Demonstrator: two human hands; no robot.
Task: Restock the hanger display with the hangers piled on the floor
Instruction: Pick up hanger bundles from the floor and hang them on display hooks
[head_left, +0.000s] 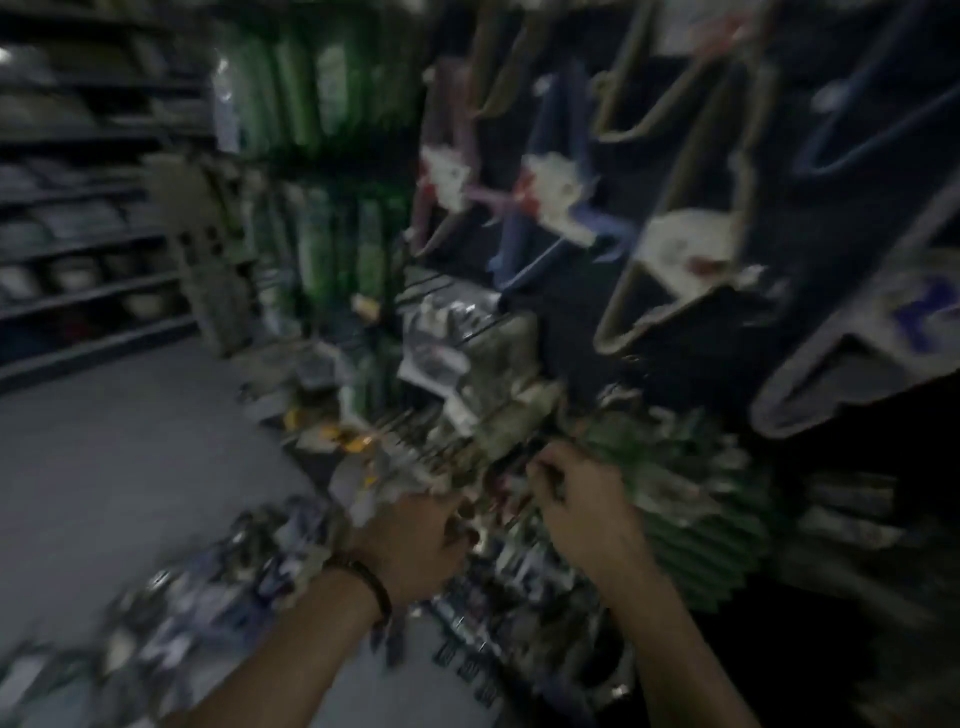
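1. my left hand (415, 540), with a dark beaded bracelet (371, 582) on its wrist, reaches into the low thin metal pegs (415, 447) of the dark hanger display (571, 322). its fingers are curled, but blur hides whether they grip anything, so i cannot tell.
2. my right hand (576, 493) is just beside it, fingers bent in toward the same pegs, next to a fanned green ridged bundle (691, 499) that looks like hangers. whether it pinches something, i cannot tell either.
3. i judge the hands are close together because feeding a pack onto a peg wants one hand steadying and one guiding.
4. the pile of grey and blue packaged hangers (218, 587) lies on the pale grey floor (104, 467) at my lower left, near my left forearm, handy for the next grab; plenty is not yet hung.
5. higher up, beige and blue hangers with white card labels (675, 249) hang tilted on upper hooks. those rows look stocked, so the low pegs are probably where stock belongs.
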